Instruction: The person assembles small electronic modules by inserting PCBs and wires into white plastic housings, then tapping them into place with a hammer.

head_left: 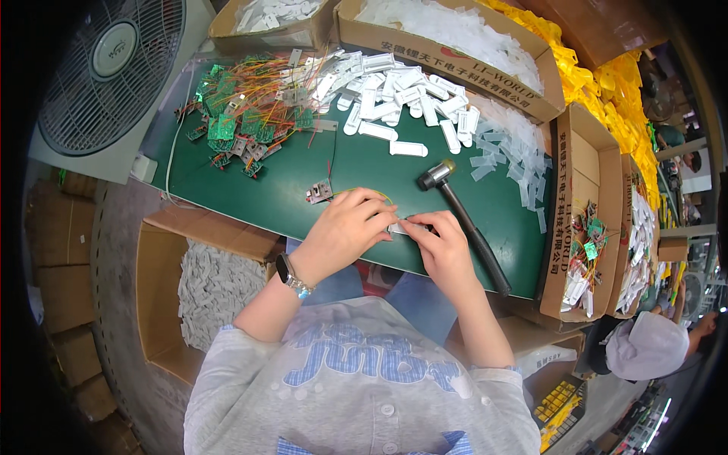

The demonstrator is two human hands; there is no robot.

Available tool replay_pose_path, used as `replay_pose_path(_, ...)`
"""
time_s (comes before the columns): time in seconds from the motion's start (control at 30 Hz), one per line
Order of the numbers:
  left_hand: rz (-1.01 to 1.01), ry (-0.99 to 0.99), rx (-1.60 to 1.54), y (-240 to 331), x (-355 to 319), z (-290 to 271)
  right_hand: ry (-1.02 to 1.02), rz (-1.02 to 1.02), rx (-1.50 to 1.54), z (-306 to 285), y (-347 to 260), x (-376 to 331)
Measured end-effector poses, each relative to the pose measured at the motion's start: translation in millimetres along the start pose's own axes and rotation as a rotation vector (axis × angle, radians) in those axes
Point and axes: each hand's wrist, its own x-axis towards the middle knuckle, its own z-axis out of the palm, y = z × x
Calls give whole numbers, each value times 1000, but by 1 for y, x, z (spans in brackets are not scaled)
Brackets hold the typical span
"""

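Close to the table's front edge, my left hand (350, 225) and my right hand (444, 244) meet at a small pale piece (396, 227). The fingers of both hands pinch it and cover most of it, so its exact kind is hidden. Just beyond my left hand lies a small circuit board with a metal plate (319, 191), and a yellow wire runs from there over the fingers. A rubber-headed hammer (466, 220) rests to the right of my right hand, its handle pointing toward me.
Wired green circuit boards (227, 125) heap at the far left, beside white plastic casings (402, 95) and clear strips (508, 148). Cardboard boxes (455, 64) line the back and right edges. A fan (114, 57) stands left; a box of grey parts (220, 292) sits below.
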Motion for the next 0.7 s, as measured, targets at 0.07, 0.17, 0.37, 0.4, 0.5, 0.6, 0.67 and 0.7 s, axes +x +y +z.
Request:
replay_pose_path(0.07,-10,-8,0,0,0,1,10,2,54,1,1,0)
replay_pose_path(0.17,-20,-26,6,-4,-1,1,-19,-26,20,0,2,4)
replay_pose_path(0.37,30,-14,21,-10,4,-3,-49,-118,-176,-3,-1,9)
replay_pose_path(0.4,49,-14,31,-11,6,-4,-21,-139,-176,-4,-2,8)
replay_pose_path(0.5,81,2,51,-10,4,-2,-44,-128,-182,-6,0,3)
replay_pose_path(0.6,73,-4,46,-11,3,5,-87,-76,-101,-6,7,-1)
replay_pose_path(0.67,53,-29,79,-8,-2,7,-23,0,-95,-24,-1,-4)
replay_pose_path(0.7,43,-28,74,-6,-4,7,10,57,-150,-38,-1,-7)
